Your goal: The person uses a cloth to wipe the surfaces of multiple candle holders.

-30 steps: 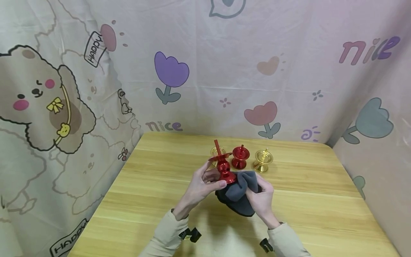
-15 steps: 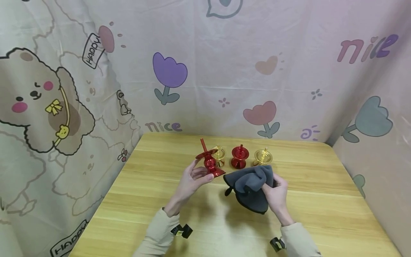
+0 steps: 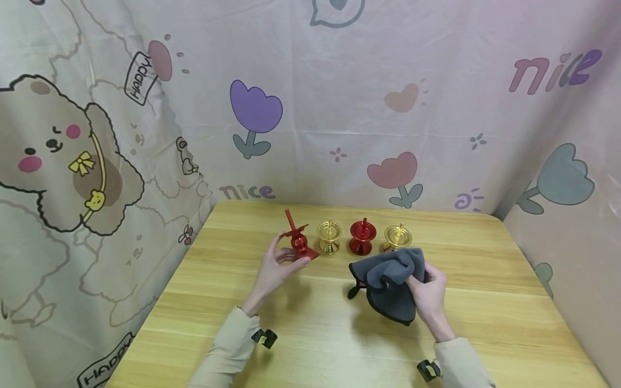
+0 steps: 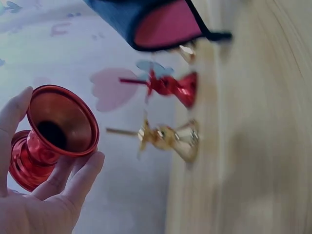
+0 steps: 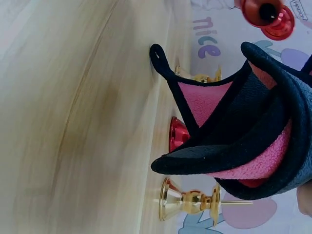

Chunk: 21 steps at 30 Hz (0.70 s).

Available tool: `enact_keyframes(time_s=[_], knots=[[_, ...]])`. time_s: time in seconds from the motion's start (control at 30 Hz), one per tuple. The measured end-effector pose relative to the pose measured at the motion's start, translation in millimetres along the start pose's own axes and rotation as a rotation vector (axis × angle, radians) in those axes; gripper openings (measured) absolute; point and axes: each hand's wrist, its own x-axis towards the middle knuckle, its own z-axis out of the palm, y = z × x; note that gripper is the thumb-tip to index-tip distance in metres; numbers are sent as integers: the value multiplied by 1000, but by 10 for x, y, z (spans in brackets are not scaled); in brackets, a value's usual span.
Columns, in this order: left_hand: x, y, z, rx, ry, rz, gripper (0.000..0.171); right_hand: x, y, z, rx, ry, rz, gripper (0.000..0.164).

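My left hand (image 3: 273, 270) holds a red metallic candle holder (image 3: 299, 243) by its lower part, between thumb and fingers. It is tilted, its spike leaning up and left. In the left wrist view, the hollow base of the candle holder (image 4: 63, 122) faces the camera. Farther right, my right hand (image 3: 429, 291) pinches a bunched grey cloth (image 3: 390, 277) with black edging and a hanging loop. Pink lining of the cloth (image 5: 261, 163) shows in the right wrist view. Behind stand a gold candle holder (image 3: 329, 245), a red one (image 3: 361, 246) and another gold one (image 3: 398, 236), partly covered by the cloth.
All this is over a light wooden table (image 3: 495, 323). A printed curtain (image 3: 310, 108) hangs along its back and sides. Small black camera mounts sit on both wrists, below the beige sleeves (image 3: 228, 339).
The two hands have drawn apart. My left hand carried the red candle holder left, off the cloth, uncovering the left gold holder. My right hand moved right with the cloth, which now hangs looser.
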Motion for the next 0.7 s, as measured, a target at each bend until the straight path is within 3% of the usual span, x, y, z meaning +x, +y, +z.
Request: enact_keyframes(time_s=[0.33, 0.7], knots=[[218, -277, -94, 203, 102, -1, 115, 8, 9, -64, -6, 13, -7, 35], [529, -579, -74, 379, 155, 22, 109, -3, 12, -72, 36, 10, -17, 31]])
